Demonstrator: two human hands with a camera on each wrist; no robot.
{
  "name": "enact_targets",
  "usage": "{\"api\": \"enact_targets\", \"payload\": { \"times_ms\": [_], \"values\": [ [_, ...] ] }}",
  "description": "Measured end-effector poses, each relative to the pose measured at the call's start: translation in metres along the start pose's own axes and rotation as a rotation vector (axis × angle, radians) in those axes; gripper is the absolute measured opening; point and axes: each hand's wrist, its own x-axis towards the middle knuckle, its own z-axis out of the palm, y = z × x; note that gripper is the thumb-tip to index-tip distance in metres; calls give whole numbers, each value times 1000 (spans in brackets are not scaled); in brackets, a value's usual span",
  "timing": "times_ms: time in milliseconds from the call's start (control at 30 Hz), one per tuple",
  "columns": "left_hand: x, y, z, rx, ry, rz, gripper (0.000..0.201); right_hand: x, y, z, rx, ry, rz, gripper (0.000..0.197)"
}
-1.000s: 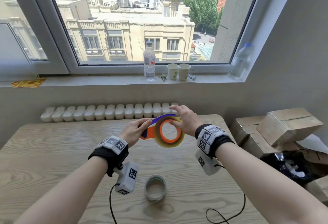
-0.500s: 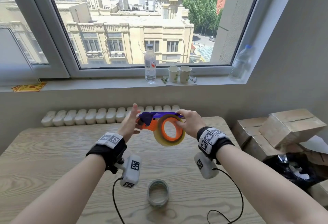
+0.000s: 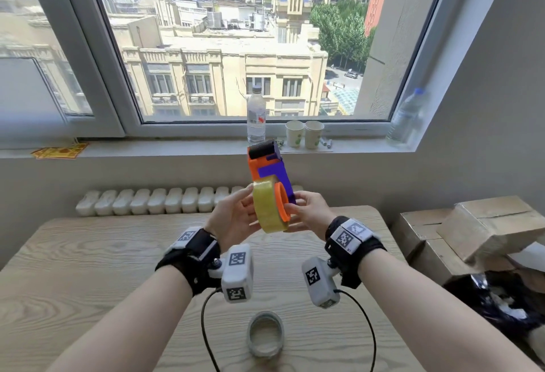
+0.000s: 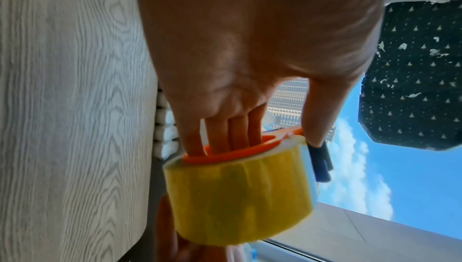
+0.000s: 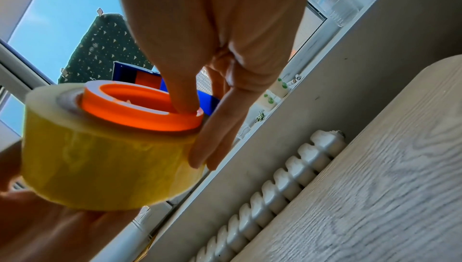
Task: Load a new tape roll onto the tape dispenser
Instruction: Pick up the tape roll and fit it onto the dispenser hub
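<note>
Glossy tape roll (image 3: 269,209), seemingly plastic hub (image 5: 140,106)

A large white-framed window (image 3: 236,47) fills the far wall, letting in bright daylight and showing cream-coloured buildings, towers and green trees outside. Below the window runs a pale windowsill (image 3: 177,147). Under the sill, against the grey wall (image 3: 118,177), sits a white ribbed radiator (image 3: 153,200). In front of the radiator stands a light wood-grain table (image 3: 88,253) with rounded corners. To the right of the window the side wall (image 3: 486,106) is plain grey, angling toward the table.
</note>
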Motion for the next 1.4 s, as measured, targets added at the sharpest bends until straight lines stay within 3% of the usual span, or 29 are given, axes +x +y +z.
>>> {"api": "enact_targets", "payload": {
  "times_ms": [67, 200, 533, 633, 733, 867, 967, 1133, 1300, 1400],
  "values": [
    [-2, 3, 4, -14, -48, 14, 30, 1, 1, 2, 18, -18, 14, 33],
    [-4, 6, 8, 4, -114, 6, 47, 1, 5, 3, 53, -39, 56, 34],
    [3, 5, 7, 101, -133, 66, 27, 1, 8, 0, 69, -39, 45, 38],
    [4, 6, 10, 138, -117, 65, 29, 5, 10, -5, -110, 91, -79, 40],
    [5, 7, 16, 210, -79, 73, 31, 7, 6, -9, -174, 267, -230, 26],
    [6, 3, 26, 257, 19, 103, 35, -1, -8, -3, 62, 70, -130, 43],
    [7, -1, 32, 280, 32, 105, 38, -6, -12, 5, 83, -47, -92, 39],
    [8, -4, 36, 277, 56, 144, 39, -9, -16, 10, 135, -52, -69, 15],
    [8, -7, 32, 240, 86, 128, 48, -6, -16, 15, 96, -1, -73, 29],
    [9, -11, 31, 224, 91, 115, 47, -6, -17, 16, 87, 14, -68, 26]
  ]
}}
